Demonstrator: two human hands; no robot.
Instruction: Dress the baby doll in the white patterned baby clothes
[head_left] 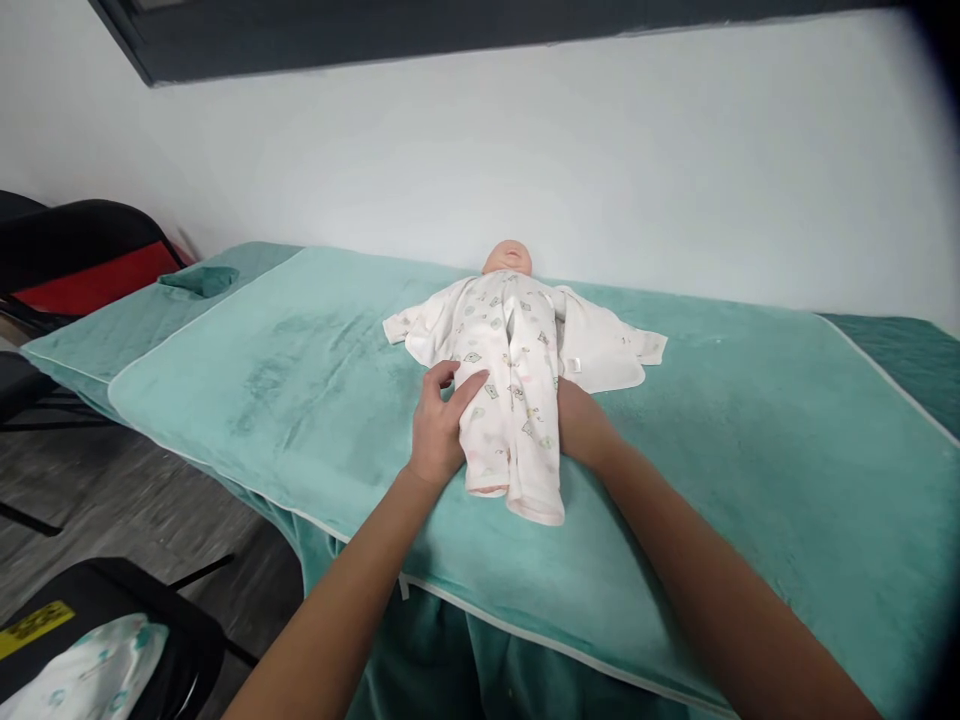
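A baby doll (508,257) lies on its back on the padded table, its head toward the wall. White printed baby trousers (517,400) lie over its front, legs pointing toward me. Under them spreads a white baby top (600,345), both sleeves stretched out sideways. My left hand (439,420) grips the left edge of the trousers, thumb on the cloth and some fingers hidden beneath. Against the opposite edge is my right hand (585,425), its fingers hidden behind or under the trousers. The doll's legs are covered.
A green plush cover (750,480) spreads over the table, which stands against a white wall (525,150). Black chairs with a red part (97,280) stand at the left. A black seat (135,590) at lower left holds a white printed cloth (94,670).
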